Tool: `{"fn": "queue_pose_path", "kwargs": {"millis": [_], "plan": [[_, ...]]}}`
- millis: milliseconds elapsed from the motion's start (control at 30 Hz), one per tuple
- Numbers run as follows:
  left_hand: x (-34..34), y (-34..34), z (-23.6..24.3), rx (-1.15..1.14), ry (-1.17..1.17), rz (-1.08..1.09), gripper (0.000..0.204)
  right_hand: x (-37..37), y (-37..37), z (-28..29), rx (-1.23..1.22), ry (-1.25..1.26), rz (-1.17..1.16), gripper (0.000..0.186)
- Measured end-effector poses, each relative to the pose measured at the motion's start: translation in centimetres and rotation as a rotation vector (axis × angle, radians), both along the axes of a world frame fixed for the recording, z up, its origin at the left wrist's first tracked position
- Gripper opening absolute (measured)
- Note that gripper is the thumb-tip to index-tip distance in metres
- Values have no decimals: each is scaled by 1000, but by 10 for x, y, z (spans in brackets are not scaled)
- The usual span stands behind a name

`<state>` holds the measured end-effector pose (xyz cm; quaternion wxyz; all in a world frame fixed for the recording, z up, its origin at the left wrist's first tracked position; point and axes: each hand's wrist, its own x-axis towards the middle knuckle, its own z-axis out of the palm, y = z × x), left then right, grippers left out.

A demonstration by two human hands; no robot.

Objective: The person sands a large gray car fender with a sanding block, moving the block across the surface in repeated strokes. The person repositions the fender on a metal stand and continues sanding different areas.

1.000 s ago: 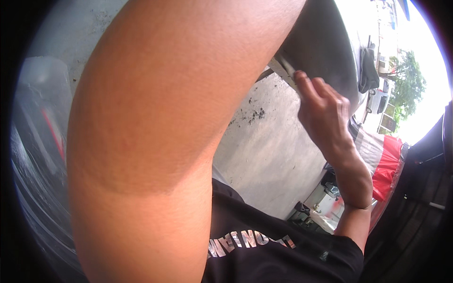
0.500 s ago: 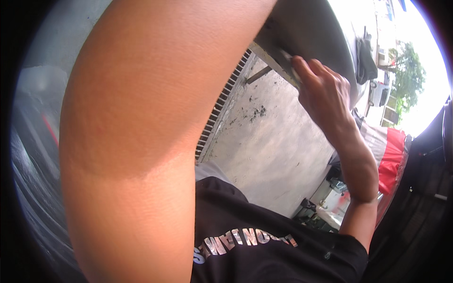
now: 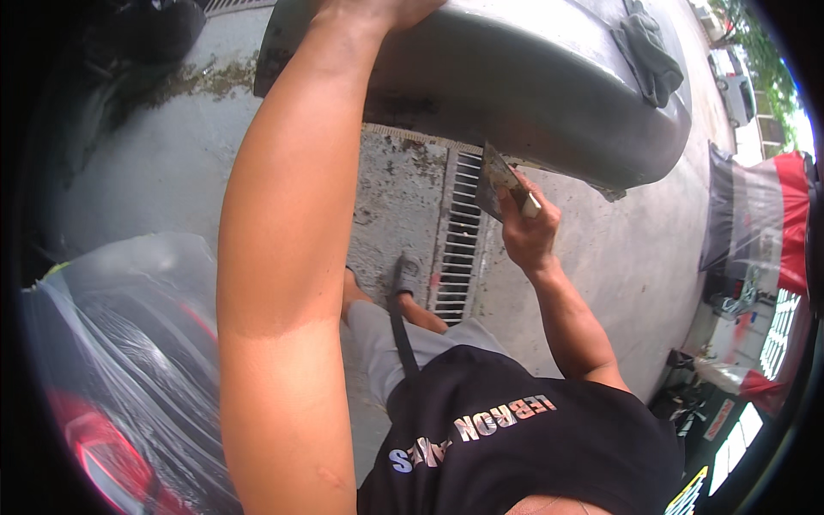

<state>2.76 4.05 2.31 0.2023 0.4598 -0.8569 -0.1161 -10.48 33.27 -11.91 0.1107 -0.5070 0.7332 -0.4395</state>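
Observation:
A large grey curved panel, looking like a car bumper (image 3: 515, 94), spans the top of the view. My left hand (image 3: 378, 10) is at its upper edge, cut off by the picture's border, so its fingers are hidden. Below the panel's lower edge, my right hand (image 3: 532, 227) grips a putty knife (image 3: 498, 176) with a broad, stained metal blade and a pale handle. The blade points up toward the panel's underside; whether it touches cannot be made out. A dark grey cloth (image 3: 648, 56) is draped over the panel's right part.
A metal drain grate (image 3: 459, 232) runs across the concrete floor (image 3: 592, 249) beside my shoe (image 3: 407, 273). A car under clear plastic sheeting (image 3: 146, 318) stands at the left. Red, white and grey covers (image 3: 755, 223) hang at the right, with parked vehicles (image 3: 734, 90) beyond.
My view has swung, showing more of the panel, floor and my legs. My right hand has moved from the panel's surface to below its lower edge, and the putty knife now shows plainly.

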Motion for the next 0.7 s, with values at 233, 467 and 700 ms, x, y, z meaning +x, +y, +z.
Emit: {"fn": "queue_pose_path", "kwargs": {"millis": [233, 467, 700], "plan": [[-7, -10, -6, -59, -128, 87, 47, 31, -31, -38, -265, 157, -44, 43], [5, -53, -41, -303, -72, -158, 60, 39, -36, -34, -271, 216, -61, 57], [4, -55, -47, -400, -86, -189, 46, 24, -30, -35, -228, 273, -41, 69]]}}
